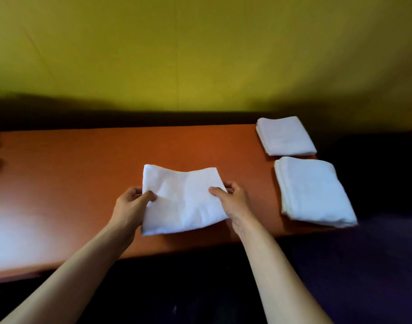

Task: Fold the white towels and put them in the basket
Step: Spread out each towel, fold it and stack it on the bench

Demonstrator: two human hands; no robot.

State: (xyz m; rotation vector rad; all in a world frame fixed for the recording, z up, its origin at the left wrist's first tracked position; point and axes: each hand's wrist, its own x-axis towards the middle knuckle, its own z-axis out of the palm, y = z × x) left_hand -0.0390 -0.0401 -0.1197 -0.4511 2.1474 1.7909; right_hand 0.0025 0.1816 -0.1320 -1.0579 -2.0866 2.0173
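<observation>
Left hand (130,202) and right hand (233,197) pinching opposite side edges of a folded white towel (184,199), thumbs on top, over the orange bench (83,174). Two folded towel stacks (285,136) (313,190) at right end.

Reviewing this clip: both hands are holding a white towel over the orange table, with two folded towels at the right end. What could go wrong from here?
1. The held towel is pinched only at its side edges by the left hand and right hand; its middle sags and looks rumpled, so the fold may come out uneven.
2. The nearer folded towel seems to overhang the table at its right end; a nudge might tip it off.
3. No basket is in view, so placing means reaching out of frame.
</observation>
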